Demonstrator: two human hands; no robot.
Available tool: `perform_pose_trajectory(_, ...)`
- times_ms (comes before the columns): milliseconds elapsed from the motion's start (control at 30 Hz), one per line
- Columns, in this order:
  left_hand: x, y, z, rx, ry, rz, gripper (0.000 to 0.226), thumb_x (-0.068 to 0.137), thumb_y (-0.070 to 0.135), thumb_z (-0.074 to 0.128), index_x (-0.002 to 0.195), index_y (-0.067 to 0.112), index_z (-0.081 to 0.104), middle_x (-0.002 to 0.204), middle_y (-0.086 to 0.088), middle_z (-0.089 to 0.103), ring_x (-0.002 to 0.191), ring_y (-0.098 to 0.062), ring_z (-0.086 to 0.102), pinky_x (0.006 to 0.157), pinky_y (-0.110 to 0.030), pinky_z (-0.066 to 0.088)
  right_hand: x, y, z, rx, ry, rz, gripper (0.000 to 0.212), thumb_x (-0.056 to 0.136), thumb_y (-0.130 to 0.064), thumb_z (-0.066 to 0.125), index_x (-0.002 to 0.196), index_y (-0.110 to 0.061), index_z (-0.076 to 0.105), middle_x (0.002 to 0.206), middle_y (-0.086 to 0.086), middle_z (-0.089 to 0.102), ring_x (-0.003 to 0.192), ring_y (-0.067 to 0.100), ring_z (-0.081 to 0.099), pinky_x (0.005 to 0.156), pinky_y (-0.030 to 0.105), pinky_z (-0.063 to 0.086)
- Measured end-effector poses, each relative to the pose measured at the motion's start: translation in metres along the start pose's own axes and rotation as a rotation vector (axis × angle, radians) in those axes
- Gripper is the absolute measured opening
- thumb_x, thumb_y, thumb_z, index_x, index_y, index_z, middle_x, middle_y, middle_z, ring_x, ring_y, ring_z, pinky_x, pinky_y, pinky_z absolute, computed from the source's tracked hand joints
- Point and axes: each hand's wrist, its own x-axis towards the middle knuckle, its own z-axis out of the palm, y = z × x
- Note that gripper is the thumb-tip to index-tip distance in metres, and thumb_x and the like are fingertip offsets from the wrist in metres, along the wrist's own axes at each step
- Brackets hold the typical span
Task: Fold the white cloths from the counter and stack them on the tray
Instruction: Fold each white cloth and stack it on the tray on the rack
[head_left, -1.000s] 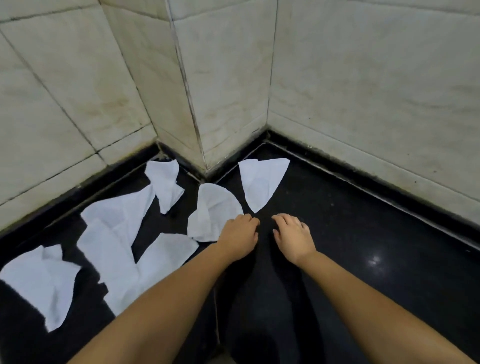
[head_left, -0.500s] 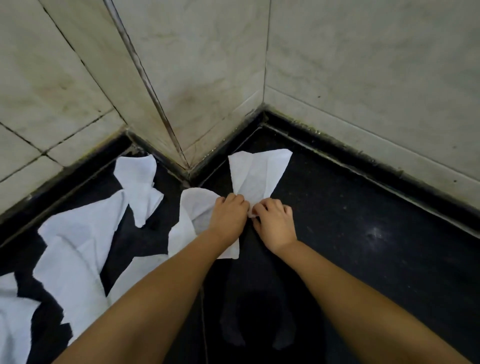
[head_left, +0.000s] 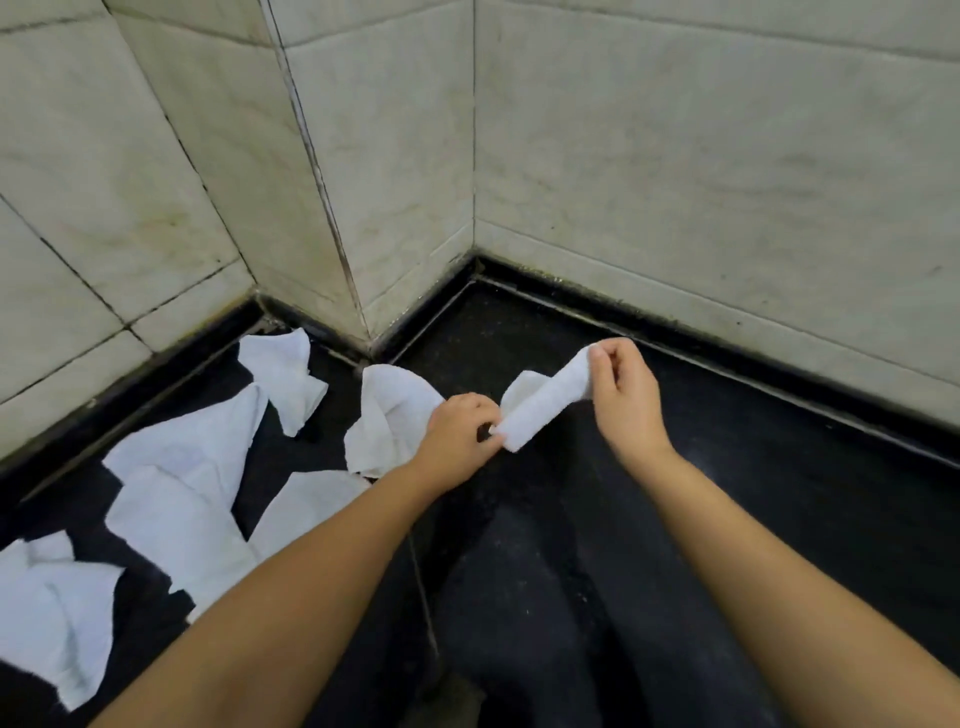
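Held between both hands above the glossy black stone counter (head_left: 753, 493): one small white rumpled cloth (head_left: 545, 402), gathered into a narrow band. Long axis running from 7 o'clock up to 1 o'clock, low end at the left hand (head_left: 460, 439), high end at the right hand (head_left: 626, 395). Left fingers curled, pinching the near end between thumb and fingertips; right thumb and fingers pinching the far end, the rest of that hand loosely curled. Neither hand nearer than the other, each already on its own end, so probably a matter of bringing the ends together for a fold, or spreading it flat first. Directly at 9 o'clock of the left hand, just beside it, another crumpled white cloth (head_left: 384, 421); farther out toward 9 and 8 o'clock, more loose white cloths (head_left: 182, 483) scattered over the counter, some overlapping. At 12 o'clock, pale marbled wall tiles (head_left: 675, 156) meeting in a corner. At 3 o'clock of the right hand, bare dark counter with nothing in the way. No tray in view, so its direction cannot be told.
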Motion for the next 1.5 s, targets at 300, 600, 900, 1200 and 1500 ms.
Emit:
perform_pose_trajectory(300, -0.034, 0.061, -0.036, -0.376, -0.021, -0.143, 0.007, 0.089, 0.019, 0.057, 0.084, 0.016, 0.060, 0.078, 0.005, 0.059, 0.071, -0.009, 0.053, 0.061, -0.020, 0.041, -0.036, 0.002, -0.091, -0.046, -0.028, 0.119, 0.012, 0.095, -0.016, 0.051, 0.095, -0.020, 0.063, 0.087, -0.004, 0.063, 0.075, 0.007, 0.055, 0.067, 0.019, 0.043)
perform_pose_trajectory(600, -0.013, 0.093, -0.052, -0.632, 0.135, -0.143, 0.010, 0.089, 0.015, 0.061, 0.082, 0.013, 0.067, 0.078, -0.001, 0.063, 0.075, -0.015, 0.057, 0.070, -0.030, 0.043, -0.040, 0.001, -0.135, 0.008, 0.190, 0.158, 0.012, 0.096, -0.019, 0.046, 0.094, -0.016, 0.058, 0.087, -0.006, 0.060, 0.079, 0.010, 0.054, 0.068, 0.022, 0.044)
perform_pose_trajectory(900, -0.080, 0.057, 0.007, -0.571, -0.161, -0.270, 0.014, 0.089, 0.014, 0.061, 0.076, 0.016, 0.065, 0.074, 0.005, 0.060, 0.070, -0.005, 0.053, 0.067, -0.013, 0.043, -0.121, 0.072, -0.131, -0.013, -0.079, 0.311, 0.012, 0.095, -0.006, 0.050, 0.091, -0.012, 0.060, 0.081, -0.003, 0.061, 0.067, 0.000, 0.056, 0.063, 0.007, 0.043)
perform_pose_trajectory(1200, -0.126, 0.008, 0.048, -0.509, -0.315, -0.455, 0.013, 0.089, 0.013, 0.062, 0.077, 0.014, 0.067, 0.078, -0.003, 0.065, 0.076, -0.013, 0.058, 0.074, -0.026, 0.045, -0.177, 0.131, -0.107, -0.123, -0.388, 0.573, 0.016, 0.093, -0.010, 0.052, 0.084, -0.018, 0.062, 0.078, -0.001, 0.067, 0.074, 0.014, 0.059, 0.071, 0.032, 0.049)
perform_pose_trajectory(1500, -0.047, 0.022, 0.068, -0.217, -0.021, -0.520, 0.013, 0.092, 0.024, 0.058, 0.092, 0.011, 0.060, 0.084, -0.001, 0.057, 0.080, -0.014, 0.053, 0.073, -0.026, 0.037, -0.102, 0.133, -0.088, -0.327, -0.211, 0.598, 0.008, 0.092, -0.015, 0.050, 0.093, -0.016, 0.058, 0.088, 0.000, 0.060, 0.080, 0.015, 0.053, 0.059, 0.020, 0.039)
